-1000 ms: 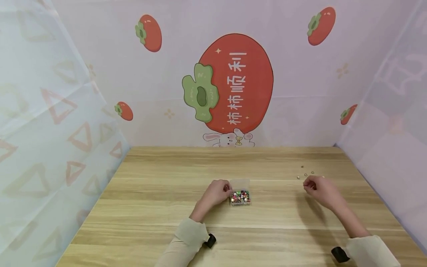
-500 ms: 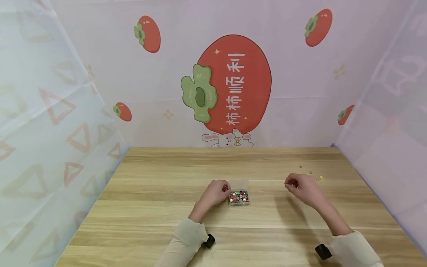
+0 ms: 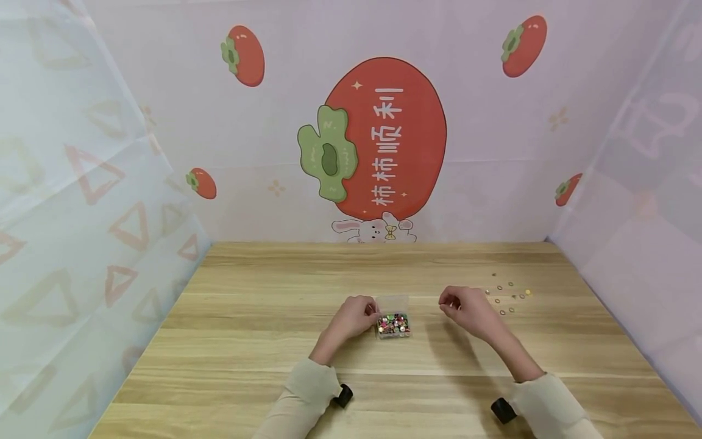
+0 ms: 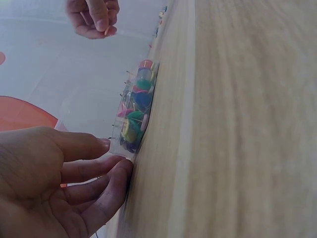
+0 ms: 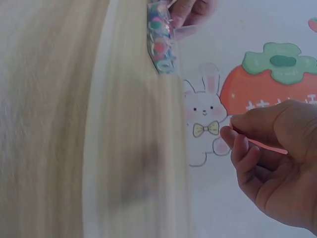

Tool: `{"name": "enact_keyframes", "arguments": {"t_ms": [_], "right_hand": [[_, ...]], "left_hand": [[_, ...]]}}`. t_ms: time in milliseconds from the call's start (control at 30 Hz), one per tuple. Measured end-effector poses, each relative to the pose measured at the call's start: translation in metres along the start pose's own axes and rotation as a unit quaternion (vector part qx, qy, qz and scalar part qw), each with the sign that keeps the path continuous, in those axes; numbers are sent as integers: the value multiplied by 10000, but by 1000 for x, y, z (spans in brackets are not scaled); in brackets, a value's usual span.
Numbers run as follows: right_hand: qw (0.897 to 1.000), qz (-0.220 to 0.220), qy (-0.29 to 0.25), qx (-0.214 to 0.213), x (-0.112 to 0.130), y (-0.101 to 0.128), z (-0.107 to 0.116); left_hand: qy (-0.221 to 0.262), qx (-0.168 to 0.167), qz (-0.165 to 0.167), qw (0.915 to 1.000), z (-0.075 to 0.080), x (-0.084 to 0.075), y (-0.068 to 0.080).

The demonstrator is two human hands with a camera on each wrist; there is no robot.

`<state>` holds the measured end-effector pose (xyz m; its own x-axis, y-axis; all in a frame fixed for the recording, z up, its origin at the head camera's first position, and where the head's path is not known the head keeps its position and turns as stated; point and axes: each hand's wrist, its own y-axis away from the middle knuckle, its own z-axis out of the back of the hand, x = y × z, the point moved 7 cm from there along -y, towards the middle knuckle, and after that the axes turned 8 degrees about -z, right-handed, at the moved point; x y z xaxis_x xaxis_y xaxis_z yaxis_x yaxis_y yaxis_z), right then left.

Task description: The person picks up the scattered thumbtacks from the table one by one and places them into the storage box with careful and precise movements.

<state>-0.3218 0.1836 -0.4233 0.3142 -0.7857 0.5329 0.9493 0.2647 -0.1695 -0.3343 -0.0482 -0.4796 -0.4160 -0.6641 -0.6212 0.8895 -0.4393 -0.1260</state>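
Just one clear pin box (image 3: 393,318) — left grip (image 3: 353,317) holding it, right grip (image 3: 466,306) curled — contents indiscernible.

Light wooden plank table (image 3: 247,341) under the hands. Pale backdrop wall (image 3: 164,122) beyond the hands: large red persimmon print (image 3: 384,137) with white characters, small white rabbit drawing (image 3: 375,230) beneath it.
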Motion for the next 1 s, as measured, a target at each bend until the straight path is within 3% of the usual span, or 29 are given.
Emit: {"name": "enact_keyframes", "arguments": {"t_ms": [300, 567, 833, 1000], "right_hand": [[9993, 283, -177, 153, 21, -6, -26], [9991, 156, -187, 350, 33, -10, -48], [9992, 200, -198, 301, 44, -14, -63], [9997, -5, -23, 257, 48, -16, -68]], "left_hand": [[-127, -40, -60, 9999, 1, -1, -1], [-161, 0, -11, 9999, -2, 0, -3], [-105, -28, 34, 9999, -2, 1, -3], [-75, -27, 72, 9999, -1, 0, -3]]}}
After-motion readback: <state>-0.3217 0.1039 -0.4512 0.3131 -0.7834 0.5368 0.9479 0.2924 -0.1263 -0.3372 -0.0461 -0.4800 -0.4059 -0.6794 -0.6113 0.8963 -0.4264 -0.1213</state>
